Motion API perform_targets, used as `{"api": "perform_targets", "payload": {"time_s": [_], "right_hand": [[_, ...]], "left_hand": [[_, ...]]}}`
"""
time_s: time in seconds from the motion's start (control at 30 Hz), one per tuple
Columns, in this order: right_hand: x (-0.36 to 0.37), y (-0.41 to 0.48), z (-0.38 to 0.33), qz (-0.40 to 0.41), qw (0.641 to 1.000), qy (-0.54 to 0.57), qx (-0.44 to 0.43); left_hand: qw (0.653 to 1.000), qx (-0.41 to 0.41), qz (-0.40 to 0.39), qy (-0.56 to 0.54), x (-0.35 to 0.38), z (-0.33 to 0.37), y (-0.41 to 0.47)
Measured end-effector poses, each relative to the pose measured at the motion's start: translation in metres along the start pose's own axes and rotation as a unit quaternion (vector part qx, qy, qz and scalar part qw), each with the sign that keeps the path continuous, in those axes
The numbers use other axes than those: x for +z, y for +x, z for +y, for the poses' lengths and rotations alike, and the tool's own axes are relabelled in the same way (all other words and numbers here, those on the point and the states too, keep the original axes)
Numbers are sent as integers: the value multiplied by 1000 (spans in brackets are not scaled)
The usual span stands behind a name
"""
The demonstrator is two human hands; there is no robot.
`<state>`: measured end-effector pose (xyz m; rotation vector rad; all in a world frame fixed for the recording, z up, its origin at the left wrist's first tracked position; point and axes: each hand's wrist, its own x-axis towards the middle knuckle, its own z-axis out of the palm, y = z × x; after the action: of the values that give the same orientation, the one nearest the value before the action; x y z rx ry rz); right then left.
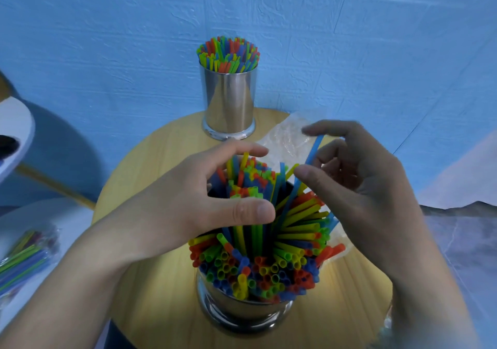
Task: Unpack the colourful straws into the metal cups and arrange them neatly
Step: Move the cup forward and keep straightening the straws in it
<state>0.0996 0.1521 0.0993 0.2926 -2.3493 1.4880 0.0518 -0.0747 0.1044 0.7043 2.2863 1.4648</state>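
— How much room is there round the edges?
— The round wooden worktop (161, 160) has bare wood to the left of both cups. The near cup (242, 311) stands close to the near edge, and the far cup (230, 101) stands at the far edge against the blue wall (107, 39). A clear plastic wrapper (285, 144) lies on the right between them.
— And beyond it?
— On the left, a lower white surface (67, 219) carries a sealed packet (24, 257) of straws.
— The hands?
— The left hand (183, 200) curls thumb and fingers round an upright bunch of the straws (269, 268) filling the near cup; others fan outward. The right hand (363, 176), just beside it, pinches a blue straw (313, 152) leaning out of that cup.
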Motion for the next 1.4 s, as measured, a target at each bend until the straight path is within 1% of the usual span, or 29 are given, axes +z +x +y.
{"api": "perform_targets", "payload": {"time_s": [0.13,0.23,0.33,0.43,0.53,0.63,0.7,0.8,0.9,1.03,1.1,1.13,1.23,1.3,1.4], "right_hand": [[1,1,2,-17,998,-54,-5],[1,4,2,-14,999,-35,19],[0,8,3,-41,998,-39,33],[-1,14,0,-78,995,-49,48],[-2,17,0,-90,993,-52,51],[-1,16,-2,-77,996,-38,22],[0,15,-6,-53,999,9,5],[3,14,-11,-21,998,52,-23],[4,14,-15,-18,997,66,-37],[7,13,-17,-12,996,79,-43],[6,12,-17,-4,996,84,-41],[6,11,-17,3,996,84,-35],[3,9,-15,14,998,63,-15],[2,9,-12,8,999,43,-2],[3,8,-9,-14,1000,20,14]], "left_hand": [[1000,4,21,22,1,0,-1],[1000,10,28,-4,3,-3,-1],[999,19,31,-5,4,-4,0],[1000,19,16,-1,3,-4,0],[1000,26,9,7,3,-4,2],[999,42,20,11,5,-2,3],[997,67,34,18,5,1,5],[990,107,78,40,6,5,11],[982,142,115,52,9,10,16],[973,184,124,68,15,15,19],[969,199,143,26,14,14,20],[965,204,161,-18,11,14,21],[934,204,240,-170,0,14,19],[911,179,276,-249,-5,13,18],[891,142,296,-313,-7,10,17]]}}
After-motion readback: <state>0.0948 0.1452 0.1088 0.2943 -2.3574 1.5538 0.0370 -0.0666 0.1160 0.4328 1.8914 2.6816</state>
